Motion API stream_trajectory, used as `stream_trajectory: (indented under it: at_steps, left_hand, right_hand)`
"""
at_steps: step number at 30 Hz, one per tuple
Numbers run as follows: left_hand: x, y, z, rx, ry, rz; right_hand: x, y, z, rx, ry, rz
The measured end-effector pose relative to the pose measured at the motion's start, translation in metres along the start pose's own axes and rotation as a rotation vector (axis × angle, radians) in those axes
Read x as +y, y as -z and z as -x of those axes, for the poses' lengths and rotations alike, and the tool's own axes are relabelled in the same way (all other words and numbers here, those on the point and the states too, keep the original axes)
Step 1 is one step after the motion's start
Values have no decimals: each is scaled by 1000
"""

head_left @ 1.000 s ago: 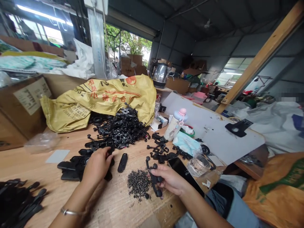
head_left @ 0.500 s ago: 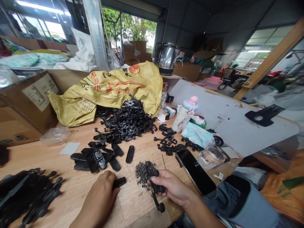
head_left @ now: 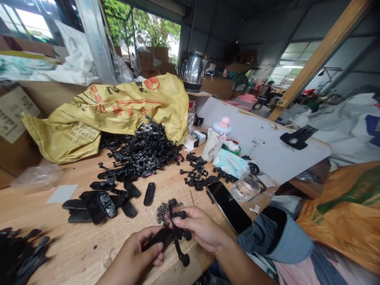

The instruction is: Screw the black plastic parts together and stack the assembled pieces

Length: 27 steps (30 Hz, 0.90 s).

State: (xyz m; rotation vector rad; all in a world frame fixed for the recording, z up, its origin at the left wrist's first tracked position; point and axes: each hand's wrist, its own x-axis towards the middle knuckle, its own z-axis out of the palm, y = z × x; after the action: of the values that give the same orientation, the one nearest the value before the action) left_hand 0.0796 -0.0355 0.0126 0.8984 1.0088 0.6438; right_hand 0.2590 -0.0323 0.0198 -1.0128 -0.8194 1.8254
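My left hand (head_left: 141, 250) is closed round a flat black plastic piece (head_left: 158, 238), whose far end meets the part in the other hand. In my right hand (head_left: 202, 225) is a black part with round knobs (head_left: 178, 247), pinched by thumb and fingers and slanting down toward the table's front edge. Just behind this part lies a small heap of tiny dark bits (head_left: 162, 211), partly hidden by it. A single black oval plate (head_left: 149, 194) lies farther back, and left of it is a pile of similar plates (head_left: 97, 206).
A large heap of black parts (head_left: 145, 150) spills before a yellow sack (head_left: 130, 103). On the right are a phone (head_left: 230, 206), a plastic cup (head_left: 245, 188) and a bottle (head_left: 213, 140). More black parts (head_left: 23, 253) lie at the near left.
My left hand has lifted the flat black piece off the table and brought it right, against the knobbed part. The view has swung to the right.
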Motion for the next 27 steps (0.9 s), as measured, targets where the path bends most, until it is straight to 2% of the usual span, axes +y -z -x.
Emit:
stream_trajectory:
  at_steps: [2,5,8,12,15,18,21,27]
  left_hand:
    - [0,3,-3,95,-70,-78]
    - [2,3,-3,212,-97,-11]
    - [1,-2,0,218,-114,194]
    - [-5,-6,-1,211,-107,428]
    - [-6,-4,1,167,-45,526]
    - [-6,-5,6,2,62,504]
    - [-9,-9,11,-144,103,478]
    - [-11,-14,11,-132,100,411]
  right_hand:
    - [5,2,-3,-41,-49,47]
    - [15,1,-4,10,-66,-2]
    - [23,-5,-2,60,-49,-110]
    - [24,-9,2,37,-21,-142]
    - [15,-5,5,44,26,-123]
    - [5,-1,7,34,8,-85]
    - [2,0,7,10,-22,-63]
    - [8,-5,6,33,-16,-37]
